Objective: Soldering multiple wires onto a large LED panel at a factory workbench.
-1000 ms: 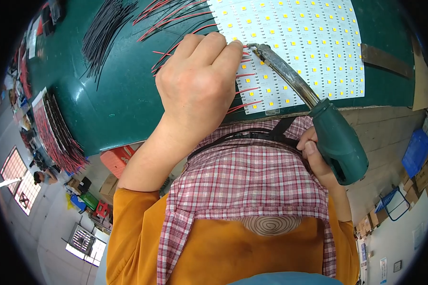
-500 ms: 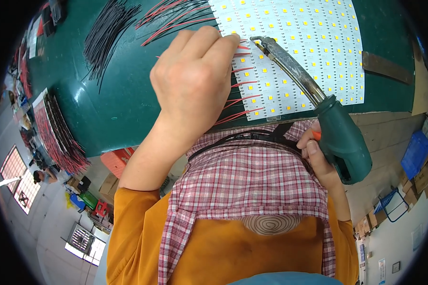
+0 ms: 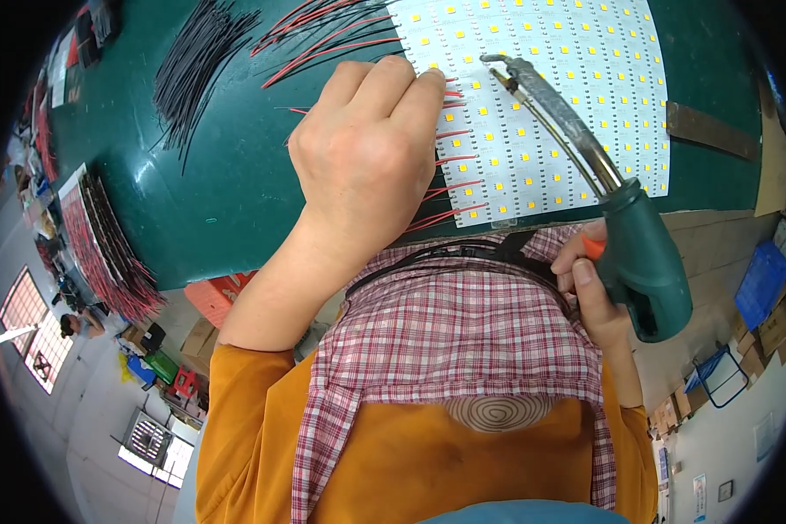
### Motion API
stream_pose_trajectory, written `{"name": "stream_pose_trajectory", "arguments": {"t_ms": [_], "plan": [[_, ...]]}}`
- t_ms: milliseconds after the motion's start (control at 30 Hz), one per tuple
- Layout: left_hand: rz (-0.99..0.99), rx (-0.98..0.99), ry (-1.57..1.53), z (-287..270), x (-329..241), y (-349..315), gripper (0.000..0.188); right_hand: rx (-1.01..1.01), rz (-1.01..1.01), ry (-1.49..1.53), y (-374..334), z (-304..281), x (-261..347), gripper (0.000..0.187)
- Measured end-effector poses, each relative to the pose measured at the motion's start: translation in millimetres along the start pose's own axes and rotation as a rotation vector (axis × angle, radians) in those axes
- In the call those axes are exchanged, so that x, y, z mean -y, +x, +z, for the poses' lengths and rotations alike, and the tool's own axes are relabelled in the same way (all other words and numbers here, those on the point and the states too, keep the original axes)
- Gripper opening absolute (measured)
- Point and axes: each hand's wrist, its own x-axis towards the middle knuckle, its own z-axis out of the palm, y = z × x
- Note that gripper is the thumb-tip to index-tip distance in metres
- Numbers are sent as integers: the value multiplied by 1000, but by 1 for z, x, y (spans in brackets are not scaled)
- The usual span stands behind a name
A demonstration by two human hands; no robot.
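My left hand (image 3: 367,140) is closed in a pinch at the left edge of a white LED board (image 3: 541,188), which carries rows of yellow LEDs. Red wire ends show on both sides of this hand; its fingertips are partly hidden. Several red wires (image 3: 454,188) stick out over the board's left edge below the hand. In my right hand (image 3: 589,279) is a soldering gun (image 3: 646,253) with a green handle, an orange trigger and a long metal barrel. Its bent tip hovers over or rests on the board, just right of the left fingertips; contact cannot be made out.
Loose black wires (image 3: 196,74) and red and black wires (image 3: 323,35) lie on the green table (image 3: 210,192). A bundle of red and black wires (image 3: 109,244) hangs at the table's left edge. A flat metal bar (image 3: 712,131) adjoins the board's right side.
The soldering gun has shifted right, its tip going slightly up and away from the wire ends. My left hand has moved a little right, and the board has shifted slightly with it.
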Motion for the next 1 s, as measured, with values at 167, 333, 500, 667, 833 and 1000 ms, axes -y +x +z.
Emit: {"name": "stream_pose_trajectory", "arguments": {"t_ms": [167,333,500,667,833,1000], "plan": [[-2,39,-9,-4,2,0,22,-21,51,46,3,0,3,7],[39,-79,-29,-16,18,9,26,47,-89,-75,4,-1,-2,35],[-97,142,-125,-17,2,12,35,11,-49,-35,6,2,6,37],[-90,106,-205,-5,8,4,31,-2,-18,-46,4,1,6,39],[59,13,-150,2,13,4,23,-14,71,48,4,3,13,1],[97,-44,-118,7,11,2,19,44,15,-144,2,-2,5,28]]}}
